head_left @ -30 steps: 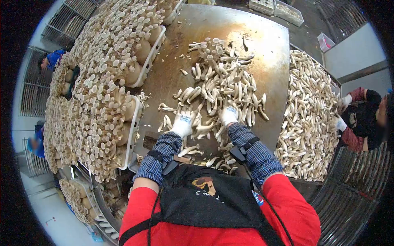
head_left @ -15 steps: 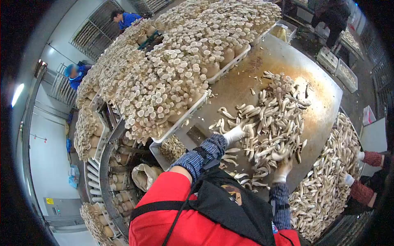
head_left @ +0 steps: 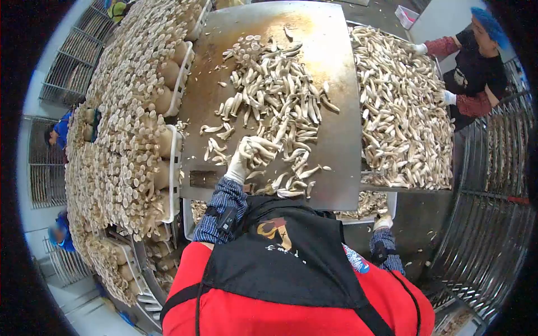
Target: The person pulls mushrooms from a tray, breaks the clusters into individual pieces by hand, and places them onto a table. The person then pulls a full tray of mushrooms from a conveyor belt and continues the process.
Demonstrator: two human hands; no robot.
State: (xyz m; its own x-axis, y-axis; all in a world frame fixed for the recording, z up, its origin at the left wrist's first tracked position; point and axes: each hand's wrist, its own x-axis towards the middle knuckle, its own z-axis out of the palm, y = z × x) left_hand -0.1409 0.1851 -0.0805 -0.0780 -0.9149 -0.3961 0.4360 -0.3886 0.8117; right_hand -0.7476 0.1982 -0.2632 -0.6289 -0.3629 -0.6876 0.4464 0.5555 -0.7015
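My left hand (head_left: 241,161), in a white glove, is closed around a small bunch of mushrooms (head_left: 260,148) over the near part of the metal table (head_left: 336,73). A loose heap of pale mushrooms (head_left: 286,95) lies on the table beyond it. Down at the right, past the table's near edge, my right hand (head_left: 383,222) is at the rim of a white bin (head_left: 353,219) with mushrooms inside. Something pale shows at its fingertips, too small to make out.
Crates of clustered mushrooms (head_left: 126,134) stand along the left. A large tray full of mushrooms (head_left: 400,112) is at the right, where a co-worker (head_left: 476,61) has both gloved hands. Metal racks (head_left: 493,168) stand at the far right.
My right hand has moved from the heap to the bin below the table edge. My left hand has drawn nearer, now holding mushrooms. The camera view has swung back.
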